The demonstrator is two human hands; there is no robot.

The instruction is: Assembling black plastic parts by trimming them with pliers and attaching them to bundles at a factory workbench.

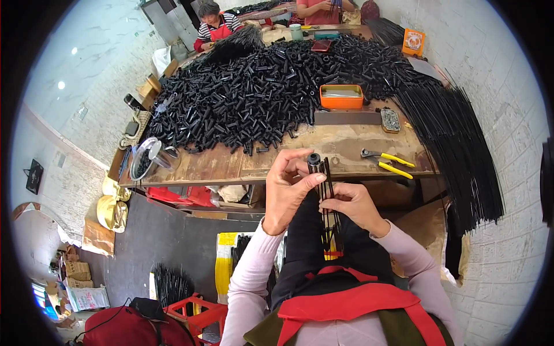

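Left hand point(287, 187) pinches a short black tube point(314, 162) w/ thumb and fingers, at table edge point(231, 167). Right hand point(353, 203) fingers closed round thin black rods point(329, 213) running down from tube toward lap.

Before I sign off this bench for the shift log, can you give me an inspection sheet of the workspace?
Surface: worn wooden table, bare only along its near edge.
Job's things: small black tube at the top of a bundle of thin black rods.
Clutter: big heap of black tubes, orange tin, yellow-handled pliers, clear bowl, long black rods hanging off the right end.
Hands: left hand pinches the tube; right hand grips the bundle.
Cables: nothing seen.
Surroundings: two other people at the far end, boxes and a red stool on the floor.
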